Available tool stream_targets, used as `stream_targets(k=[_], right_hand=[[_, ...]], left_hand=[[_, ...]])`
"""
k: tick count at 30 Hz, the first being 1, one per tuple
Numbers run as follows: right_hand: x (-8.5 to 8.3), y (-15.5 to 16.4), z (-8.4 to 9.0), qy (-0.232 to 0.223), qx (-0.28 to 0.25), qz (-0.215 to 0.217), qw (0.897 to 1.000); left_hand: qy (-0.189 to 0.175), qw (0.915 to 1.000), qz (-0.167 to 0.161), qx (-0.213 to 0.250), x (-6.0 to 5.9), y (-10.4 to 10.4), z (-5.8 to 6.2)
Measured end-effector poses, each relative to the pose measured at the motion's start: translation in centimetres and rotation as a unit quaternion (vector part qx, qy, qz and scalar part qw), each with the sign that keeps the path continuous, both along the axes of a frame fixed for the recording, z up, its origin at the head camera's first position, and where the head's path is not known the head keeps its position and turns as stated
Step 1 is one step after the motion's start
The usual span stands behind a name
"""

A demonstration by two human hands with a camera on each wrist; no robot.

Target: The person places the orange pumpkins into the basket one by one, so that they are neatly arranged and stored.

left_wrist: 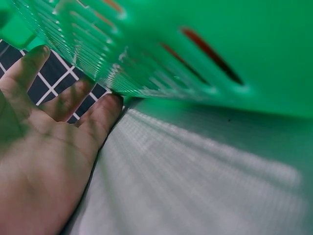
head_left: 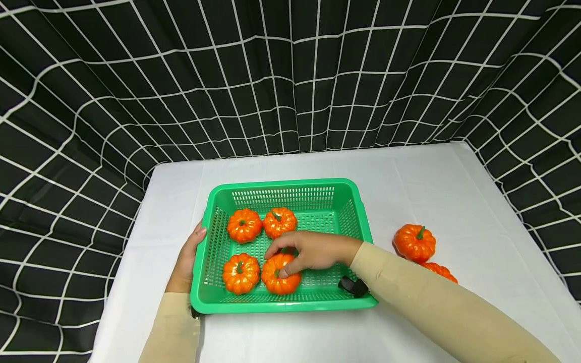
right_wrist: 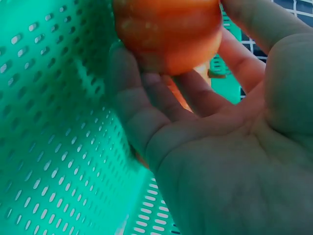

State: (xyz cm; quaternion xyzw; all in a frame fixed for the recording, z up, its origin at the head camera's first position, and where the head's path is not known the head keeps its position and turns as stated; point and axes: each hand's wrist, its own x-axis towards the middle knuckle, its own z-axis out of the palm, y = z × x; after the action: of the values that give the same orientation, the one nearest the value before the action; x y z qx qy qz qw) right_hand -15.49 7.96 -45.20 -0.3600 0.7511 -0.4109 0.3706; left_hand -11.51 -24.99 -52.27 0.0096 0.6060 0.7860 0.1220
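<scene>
A green plastic basket point(head_left: 281, 306) with slotted walls sits on the table, holding several small orange pumpkins with green stems. My right hand point(head_left: 315, 250) reaches over the basket's right side and grips the front-right pumpkin point(head_left: 282, 282), its thumb on the top near the stem. In the right wrist view the fingers curve around that pumpkin point(right_wrist: 168, 36) beside the mesh. Beside it lies the front-left pumpkin point(head_left: 241, 274); behind are two more, a left one point(head_left: 244, 225) and a right one point(head_left: 280, 222). My left hand point(head_left: 187, 259) rests against the basket's left outer wall, fingers fairly straight point(left_wrist: 44, 161).
Right of the basket, a pumpkin point(head_left: 414, 243) lies on the white-covered table point(head_left: 476, 212). Another pumpkin point(head_left: 439, 271) beside it is partly hidden by my right sleeve point(head_left: 417, 292). A black curtain with white grid lines point(head_left: 272, 75) surrounds the table's back and sides.
</scene>
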Motion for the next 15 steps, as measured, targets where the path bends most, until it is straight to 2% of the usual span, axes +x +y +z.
stream_targets(k=[12, 15], right_hand=[[0.02, 0.12, -0.03, 0.008, 0.007, -0.002, 1.0], [0.0, 0.15, -0.01, 0.008, 0.003, 0.0, 1.0]], left_hand=[[0.004, 0.9999, -0.005, 0.01, -0.1, 0.03, -0.07], [0.01, 0.9999, 0.006, -0.006, -0.3, 0.09, 0.01]])
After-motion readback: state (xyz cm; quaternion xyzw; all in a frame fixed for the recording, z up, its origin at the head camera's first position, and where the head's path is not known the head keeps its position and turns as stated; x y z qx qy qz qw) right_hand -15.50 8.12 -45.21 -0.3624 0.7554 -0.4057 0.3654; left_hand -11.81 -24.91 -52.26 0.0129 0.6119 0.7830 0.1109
